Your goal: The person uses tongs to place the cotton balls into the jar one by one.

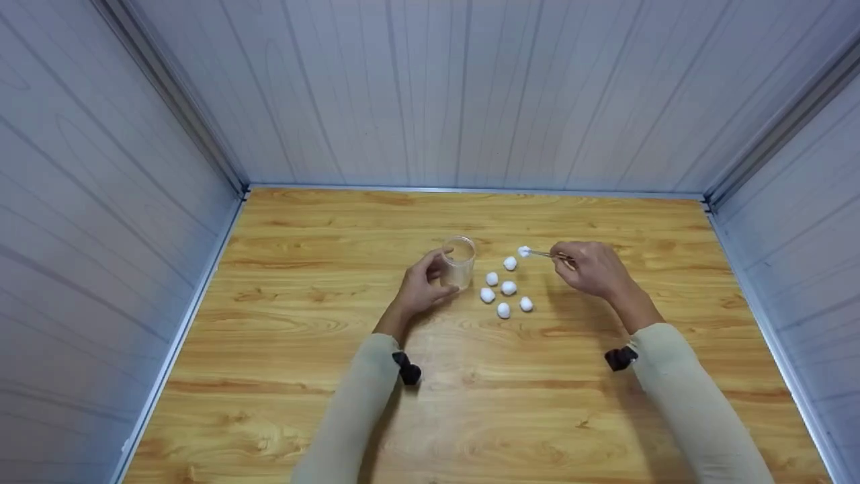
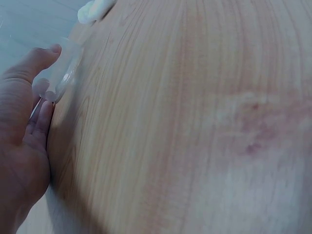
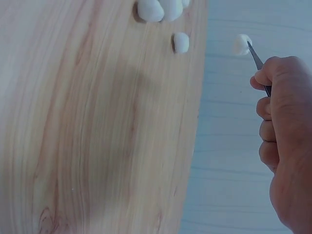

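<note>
One cotton ball point(image 1: 523, 251) sits clamped in tweezers point(image 1: 547, 255) pinched by my right hand point(image 1: 592, 269), above the table point(image 1: 322, 403); left hand point(image 1: 422, 286) wraps the clear cup point(image 1: 459, 261). Five balls point(image 1: 507, 294) lie between. Grip looks shallow, possibly; the ball may drop.

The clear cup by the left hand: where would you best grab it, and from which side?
Grip the clear cup round its side wall, about mid-height, coming from its left as the left hand does now. It stands upright with its mouth open on top, and the cotton balls lie close on its right, so that side is crowded.
</note>
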